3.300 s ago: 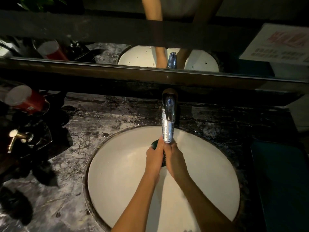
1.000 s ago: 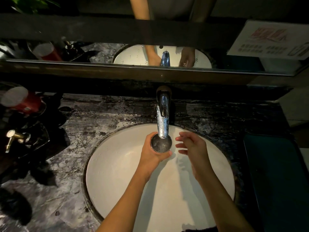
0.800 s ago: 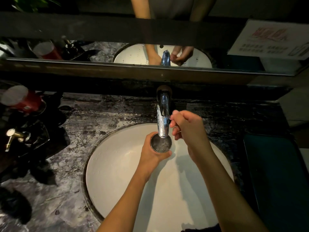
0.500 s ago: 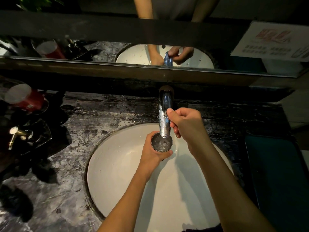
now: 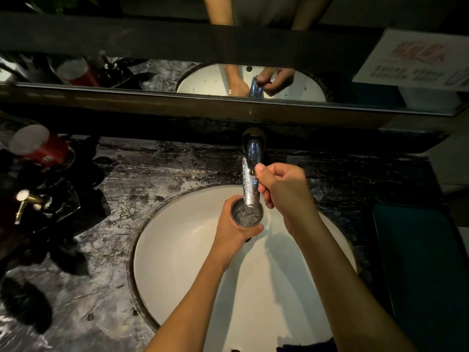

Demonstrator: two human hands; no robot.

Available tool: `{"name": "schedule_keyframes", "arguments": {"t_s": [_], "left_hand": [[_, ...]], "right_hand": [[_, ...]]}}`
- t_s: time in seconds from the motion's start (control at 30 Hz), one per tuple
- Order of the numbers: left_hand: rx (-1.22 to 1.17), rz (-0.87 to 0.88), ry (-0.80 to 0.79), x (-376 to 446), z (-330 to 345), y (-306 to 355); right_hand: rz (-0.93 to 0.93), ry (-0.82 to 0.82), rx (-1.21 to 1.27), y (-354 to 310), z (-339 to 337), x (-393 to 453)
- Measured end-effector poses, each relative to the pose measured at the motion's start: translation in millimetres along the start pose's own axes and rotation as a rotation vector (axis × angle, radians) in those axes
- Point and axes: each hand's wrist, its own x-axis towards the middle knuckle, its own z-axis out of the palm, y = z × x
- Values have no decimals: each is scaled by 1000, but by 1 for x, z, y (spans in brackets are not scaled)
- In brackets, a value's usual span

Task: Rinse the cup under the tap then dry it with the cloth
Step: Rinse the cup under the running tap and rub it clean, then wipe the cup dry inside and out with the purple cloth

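My left hand [image 5: 232, 229] is wrapped around a small dark cup [image 5: 247, 214], holding it upright right under the spout of the chrome tap [image 5: 251, 168]. Bubbling water fills the cup. My right hand [image 5: 281, 189] is curled beside the tap, with thumb and fingers pinched on the spout's upper side. Both hands are above the round white sink [image 5: 177, 250]. A dark cloth [image 5: 304, 346] peeks in at the bottom edge, mostly cut off by the frame.
Dark marbled counter [image 5: 101, 275] surrounds the sink. A red cup [image 5: 40, 148] and a brass-topped dispenser [image 5: 25, 201] stand at the left. A teal tray [image 5: 426, 275] lies at the right. A mirror ledge [image 5: 228, 102] runs behind the tap.
Both hands were on the cup at first. My right hand let go, rose and closed on the tap's side. The cup now stands mouth-up under the spout with water in it.
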Motion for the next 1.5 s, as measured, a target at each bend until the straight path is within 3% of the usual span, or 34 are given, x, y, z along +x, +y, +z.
{"name": "schedule_keyframes", "arguments": {"t_s": [0.23, 0.47, 0.6, 0.73, 0.77, 0.87, 1.0, 1.3, 1.5], "left_hand": [[-8, 3, 11, -3, 1, -2], [-21, -1, 48, -20, -5, -2], [-8, 5, 64, -44, -8, -2], [-12, -4, 73, -76, -8, -2], [-10, -8, 79, -83, -8, -1], [9, -20, 86, -106, -7, 1], [24, -29, 101, -138, -2, 3], [-2, -3, 171, -195, 19, 13], [10, -6, 202, -214, 26, 14]], "right_hand": [[-25, 61, -171, 20, 8, -1], [-111, 81, -135, 29, 7, -13], [0, 33, -204, 56, -13, -39], [137, -101, 68, 81, -44, -85], [118, -110, 25, 92, -50, -95], [14, -125, -681, 121, -61, -127], [-41, -206, -710, 144, -75, -172], [-510, -402, -1036, 189, -117, -281], [-519, -642, -1311, 229, -137, -312]]}}
